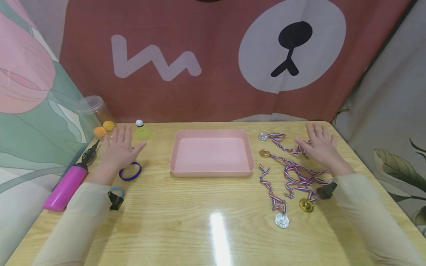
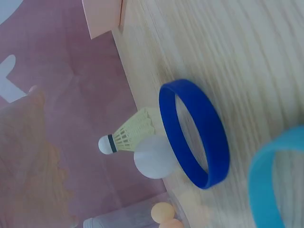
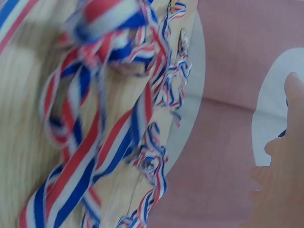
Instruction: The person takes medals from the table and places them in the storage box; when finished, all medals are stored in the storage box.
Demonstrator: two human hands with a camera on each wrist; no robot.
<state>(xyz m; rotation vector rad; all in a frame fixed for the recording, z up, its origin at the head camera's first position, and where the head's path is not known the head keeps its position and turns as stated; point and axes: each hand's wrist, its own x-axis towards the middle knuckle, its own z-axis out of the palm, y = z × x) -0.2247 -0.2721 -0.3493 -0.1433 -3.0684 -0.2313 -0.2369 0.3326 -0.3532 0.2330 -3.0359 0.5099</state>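
My left hand (image 1: 120, 147) is spread flat with straight fingers and holds nothing, beside a blue wristband (image 1: 130, 172). A light blue band (image 2: 273, 175) lies nearer me, partly covered by my wrist in the head view. A yellow shuttlecock (image 1: 142, 131) stands cork up past my left thumb; a white ball (image 2: 155, 157) shows beside it in the left wrist view. On the other side, my right hand (image 1: 321, 146) has its fingers extended, nothing in it, over striped medal ribbons (image 3: 78, 175). Gold medals (image 1: 306, 205) and silver medals (image 1: 282, 220) lie at the ribbon ends.
A shallow pink tray (image 1: 213, 173) sits mid-table between the hands. Far left, a clear jar (image 1: 91, 105) holds orange balls (image 1: 108, 125). A magenta hand pump (image 1: 66, 188) with a black nozzle lies along the left edge. A brown curtain (image 1: 213, 96) hangs behind the table.
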